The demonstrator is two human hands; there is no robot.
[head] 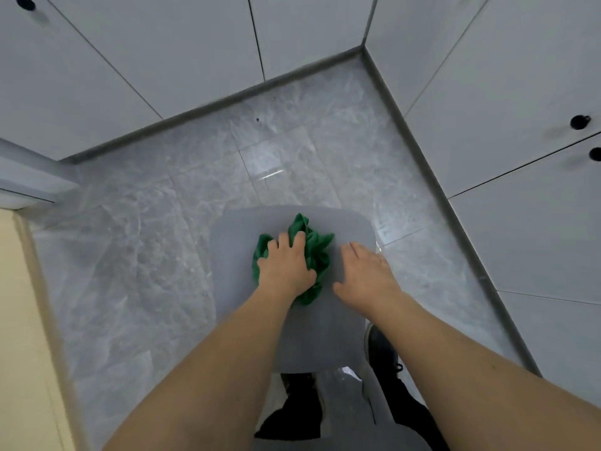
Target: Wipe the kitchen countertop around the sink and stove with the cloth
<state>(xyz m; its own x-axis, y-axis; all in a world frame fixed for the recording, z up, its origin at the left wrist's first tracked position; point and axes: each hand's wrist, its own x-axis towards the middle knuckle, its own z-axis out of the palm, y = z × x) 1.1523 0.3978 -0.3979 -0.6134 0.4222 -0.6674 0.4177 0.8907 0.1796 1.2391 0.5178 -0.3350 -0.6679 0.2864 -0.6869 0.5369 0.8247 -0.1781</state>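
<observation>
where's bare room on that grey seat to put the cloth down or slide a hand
The grey seat is bare along its far edge beyond the green cloth, in a strip left of the left hand, and across the near part between the forearms. The middle is crowded: the left hand presses the bunched cloth, and the right hand lies flat just beside it.

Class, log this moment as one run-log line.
left hand: gripping green cloth | right hand: flat on grey stool | countertop: not in view
</observation>
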